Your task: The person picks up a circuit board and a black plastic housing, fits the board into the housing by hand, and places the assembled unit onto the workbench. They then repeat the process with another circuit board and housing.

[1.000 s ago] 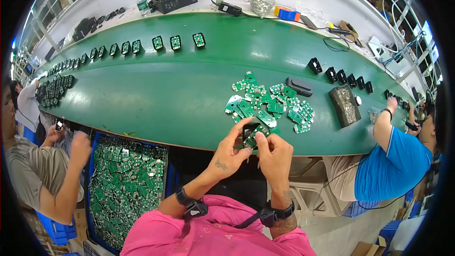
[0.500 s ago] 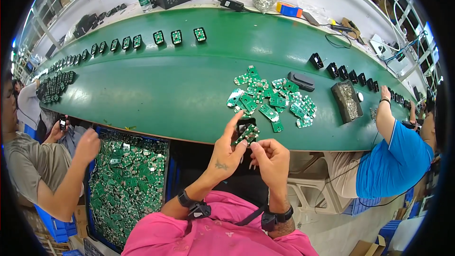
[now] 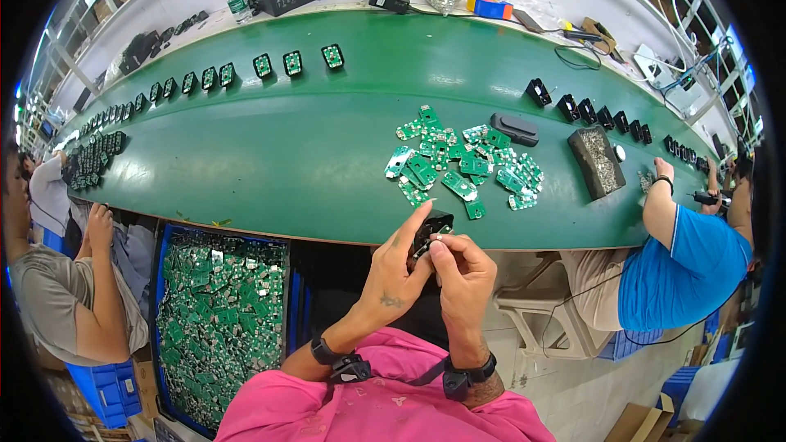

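Note:
In front of me, over the near edge of the green bench, my left hand (image 3: 393, 270) grips a small black plastic housing (image 3: 442, 219). Its index finger stretches up along the housing's side. My right hand (image 3: 465, 278) is closed, thumb and index finger pinched together at the housing's near side; what lies between those fingertips is hidden. Little of the inside of the housing shows. Just beyond my hands lies a loose pile of green circuit boards (image 3: 460, 187). A dark grey oblong case (image 3: 516, 129) sits beside the pile.
An open box of small metal parts (image 3: 583, 147) stands to the right, near a row of black housings (image 3: 587, 110). Housings with boards (image 3: 293, 63) line the far left. A blue-rimmed crate of boards (image 3: 221, 311) is below left. People sit on both sides.
The housing has tilted in my left hand, so the green board that showed in it is mostly out of sight. My right fingertips have moved up slightly. The left neighbour's raised hand has lowered.

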